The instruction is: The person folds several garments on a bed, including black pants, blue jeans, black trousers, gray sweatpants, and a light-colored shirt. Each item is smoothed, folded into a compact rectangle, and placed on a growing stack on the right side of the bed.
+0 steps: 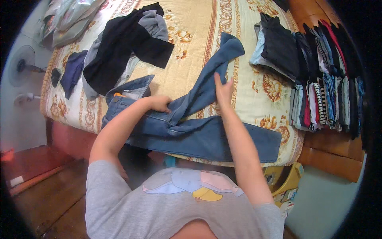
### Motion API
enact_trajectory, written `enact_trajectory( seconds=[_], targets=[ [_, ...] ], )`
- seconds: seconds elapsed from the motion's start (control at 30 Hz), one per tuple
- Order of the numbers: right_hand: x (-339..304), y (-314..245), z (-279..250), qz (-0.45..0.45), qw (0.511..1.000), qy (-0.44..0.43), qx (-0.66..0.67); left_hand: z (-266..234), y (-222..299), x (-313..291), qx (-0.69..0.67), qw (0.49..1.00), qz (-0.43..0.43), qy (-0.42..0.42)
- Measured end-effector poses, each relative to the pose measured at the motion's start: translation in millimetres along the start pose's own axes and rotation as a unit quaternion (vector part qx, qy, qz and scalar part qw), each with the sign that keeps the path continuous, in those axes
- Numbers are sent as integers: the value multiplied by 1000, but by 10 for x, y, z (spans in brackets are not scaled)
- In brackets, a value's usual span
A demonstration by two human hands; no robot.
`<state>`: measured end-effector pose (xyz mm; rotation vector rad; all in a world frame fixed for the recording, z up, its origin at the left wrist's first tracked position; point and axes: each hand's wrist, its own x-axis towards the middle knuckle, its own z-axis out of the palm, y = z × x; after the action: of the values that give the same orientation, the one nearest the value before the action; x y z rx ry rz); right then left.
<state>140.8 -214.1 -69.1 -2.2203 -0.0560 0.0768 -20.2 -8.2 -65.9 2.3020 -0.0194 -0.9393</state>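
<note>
A pair of blue jeans (199, 137) lies across the near part of the bed, waistband to the left. One leg stretches right along the bed's front edge; the other is bunched and angled away to the far right. My left hand (161, 104) has its fingers curled into the denim near the crotch. At the angled leg, my right hand (225, 91) touches the fabric's right side with fingers apart. Beyond the waistband is a heap of loose clothes, with a black garment (119, 46) on top of grey ones.
Folded clothes stand in rows (322, 99) at the right, beside a stack topped by a black garment (280, 46). A navy cloth (73, 73) lies at the bed's left. The patterned bedspread (195, 51) covers the bed. A fan (24, 65) stands at far left; a yellow plastic item (292, 179) is below the bed's right corner.
</note>
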Motion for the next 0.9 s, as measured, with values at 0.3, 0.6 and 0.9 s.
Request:
enact_trajectory(
  seconds=[0.3, 0.6, 0.9],
  targets=[
    [819, -355, 391, 163, 857, -266, 411, -508, 276, -983, 350, 635, 3, 688],
    [895, 644, -257, 20, 658, -152, 737, 709, 96, -578, 211, 848, 119, 472],
    [712, 1126, -1005, 309, 761, -57, 567, 132, 717, -261, 135, 901, 6, 412]
  ],
)
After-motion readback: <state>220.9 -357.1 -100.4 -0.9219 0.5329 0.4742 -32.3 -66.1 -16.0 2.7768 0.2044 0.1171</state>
